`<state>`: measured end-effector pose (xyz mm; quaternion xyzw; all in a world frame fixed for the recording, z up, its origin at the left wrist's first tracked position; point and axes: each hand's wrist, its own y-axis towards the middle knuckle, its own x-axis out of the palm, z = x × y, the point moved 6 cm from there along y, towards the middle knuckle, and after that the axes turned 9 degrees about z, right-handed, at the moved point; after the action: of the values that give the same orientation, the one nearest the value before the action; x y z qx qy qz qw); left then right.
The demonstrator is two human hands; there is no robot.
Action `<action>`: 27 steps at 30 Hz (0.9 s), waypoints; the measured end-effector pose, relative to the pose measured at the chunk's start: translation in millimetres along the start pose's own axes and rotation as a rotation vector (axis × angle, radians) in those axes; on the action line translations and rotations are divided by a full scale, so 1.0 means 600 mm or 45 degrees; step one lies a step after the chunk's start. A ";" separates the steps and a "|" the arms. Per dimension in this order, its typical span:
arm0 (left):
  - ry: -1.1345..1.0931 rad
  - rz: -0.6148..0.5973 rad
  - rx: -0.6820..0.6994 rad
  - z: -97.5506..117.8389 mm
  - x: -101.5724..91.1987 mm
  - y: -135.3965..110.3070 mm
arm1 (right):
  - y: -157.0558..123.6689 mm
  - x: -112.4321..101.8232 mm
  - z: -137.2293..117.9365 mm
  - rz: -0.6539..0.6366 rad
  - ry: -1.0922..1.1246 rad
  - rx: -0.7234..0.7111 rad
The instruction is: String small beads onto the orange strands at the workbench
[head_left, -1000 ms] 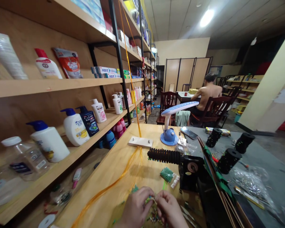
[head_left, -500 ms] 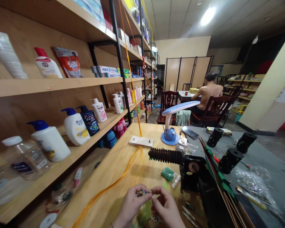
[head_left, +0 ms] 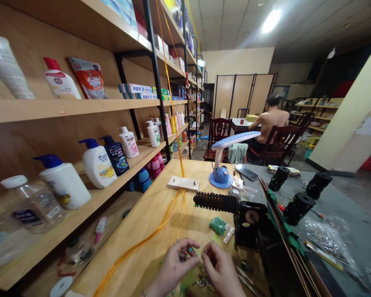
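Note:
My left hand is curled above the near edge of the table, with small coloured beads among its fingers, one of them turquoise. My right hand is just to the right of it, thumb and fingers pressed together; whatever they may pinch is too small to make out. A narrow gap separates the two hands. Between and below them lies a loose heap of mixed beads, partly hidden by the hands. Beyond the right hand rests a small bag of green beads.
Orange threads run from a clamped pale board across the wooden table. A black ridged roller juts in from the right, behind it a blue lamp. Scissors lie right of my hand. Shelves line the left; a person sits farther back.
My hands have moved apart from fingertip contact, the right one slightly to the right. The bead heap between them shows more now.

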<state>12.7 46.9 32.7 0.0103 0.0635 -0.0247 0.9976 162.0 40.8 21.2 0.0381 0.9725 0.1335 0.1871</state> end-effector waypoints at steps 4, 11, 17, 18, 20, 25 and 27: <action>0.313 0.014 0.181 0.022 0.004 -0.004 | -0.010 -0.009 -0.025 -0.084 -0.244 -0.120; 0.302 0.048 0.181 0.020 -0.002 -0.008 | -0.002 -0.044 -0.028 0.001 -0.249 -0.171; 0.196 0.185 0.156 0.001 -0.001 -0.013 | -0.007 -0.050 0.012 0.047 -0.184 -0.036; 0.215 0.207 0.181 0.001 0.002 -0.015 | -0.011 -0.042 0.016 0.024 -0.163 -0.010; 0.255 0.221 0.245 0.002 0.010 -0.019 | -0.018 -0.023 0.022 -0.015 -0.076 0.065; 0.316 0.150 0.361 0.002 0.021 -0.021 | -0.026 0.013 0.041 -0.101 0.347 0.476; 0.388 0.121 0.413 0.004 0.021 -0.022 | -0.027 0.020 0.044 -0.153 0.436 0.589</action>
<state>24.9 33.3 33.3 0.1772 0.2082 0.0143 0.9618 160.6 33.0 -11.3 -0.0011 0.9950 -0.0987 0.0142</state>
